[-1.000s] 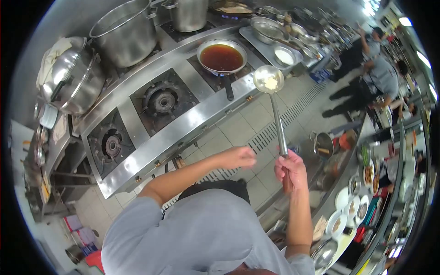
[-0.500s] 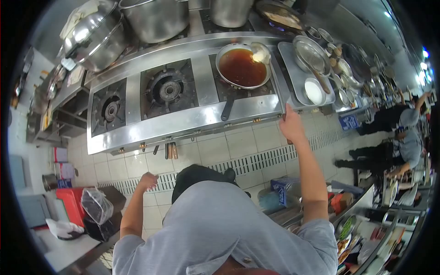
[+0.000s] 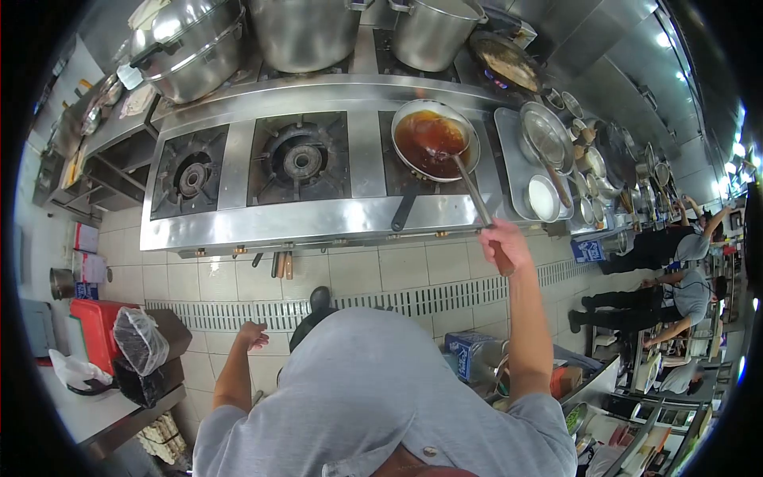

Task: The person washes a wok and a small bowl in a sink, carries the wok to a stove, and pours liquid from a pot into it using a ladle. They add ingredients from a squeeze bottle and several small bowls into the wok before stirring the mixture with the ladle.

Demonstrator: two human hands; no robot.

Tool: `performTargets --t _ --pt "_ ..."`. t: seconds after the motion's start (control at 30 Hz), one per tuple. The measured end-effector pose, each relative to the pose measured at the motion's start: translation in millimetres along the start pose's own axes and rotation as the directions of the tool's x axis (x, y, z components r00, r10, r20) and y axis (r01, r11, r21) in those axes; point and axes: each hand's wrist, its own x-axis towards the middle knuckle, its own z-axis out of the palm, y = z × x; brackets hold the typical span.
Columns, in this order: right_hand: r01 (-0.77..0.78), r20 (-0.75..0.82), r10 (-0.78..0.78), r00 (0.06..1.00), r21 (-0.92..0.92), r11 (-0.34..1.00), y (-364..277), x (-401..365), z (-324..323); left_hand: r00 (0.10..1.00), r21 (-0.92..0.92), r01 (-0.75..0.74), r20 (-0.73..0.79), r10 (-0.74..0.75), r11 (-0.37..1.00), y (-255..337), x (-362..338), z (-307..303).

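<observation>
My right hand (image 3: 506, 246) is closed around the wooden grip of a metal ladle (image 3: 471, 187). The ladle's bowl end sits in the reddish-brown liquid (image 3: 420, 137) inside a frying pan (image 3: 477, 151). That pan rests on the right front burner, its black handle pointing toward me. Down at my left side, my left hand (image 3: 253, 335) hangs in the air with loose fingers, holding nothing. Right of the pan, a metal tray (image 3: 509, 151) bears a round strainer (image 3: 547, 133) and a white bowl (image 3: 544, 198).
Two gas burners (image 3: 302, 160) lie left of the pan. Large steel pots (image 3: 306, 36) stand behind, beside another pan (image 3: 509, 63) over a blue flame. A slotted floor drain (image 3: 429, 300) crosses the tiles. Co-workers (image 3: 687, 298) stand far right. A red bin (image 3: 94, 334) is at left.
The ladle's bowl, bright at the pan's upper right edge before, is now down in the liquid. My right hand has come lower and nearer me. The whole view has shifted slightly.
</observation>
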Motion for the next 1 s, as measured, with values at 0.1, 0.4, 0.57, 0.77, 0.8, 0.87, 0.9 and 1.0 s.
performTargets --t 0.1,0.4,0.57,0.77,0.8,0.87,0.9,1.0 --pt "0.033 -0.052 -0.040 0.998 -0.136 0.990 -5.4 -9.8 -4.5 1.000 0.007 -0.018 0.007 0.018 1.000 13.0 11.5 0.9" --pt "0.112 -0.115 -0.417 0.902 -0.869 0.482 -6.2 -24.8 -16.9 0.996 0.052 -0.088 0.007 0.088 0.995 52.0 10.2 3.2" --pt "-0.066 -0.159 -0.478 0.864 -0.976 0.206 14.4 -6.1 -14.1 0.996 0.056 -0.094 0.004 0.094 0.994 52.9 2.9 -3.0" --pt "0.151 -0.048 -0.242 0.969 -0.664 0.732 45.9 36.5 -24.3 0.997 0.017 -0.081 0.008 0.081 0.997 31.0 10.9 -12.2" --pt "0.075 0.001 -0.082 0.997 -0.408 0.910 42.8 37.0 -17.2 0.998 0.004 -0.065 0.018 0.065 0.998 26.6 13.7 -13.8" --pt "-0.022 0.106 0.009 0.994 0.119 0.993 30.3 26.1 0.3 0.999 0.004 -0.047 0.022 0.047 0.999 23.3 11.5 -13.3" --pt "-0.094 0.172 0.031 0.985 0.374 0.923 26.6 22.6 5.6 0.999 0.006 -0.050 0.018 0.050 0.999 20.9 8.8 -12.8" --pt "-0.151 0.247 0.024 0.969 0.510 0.847 22.6 23.1 6.7 0.999 0.001 -0.037 0.021 0.037 0.999 16.4 5.7 -13.2"
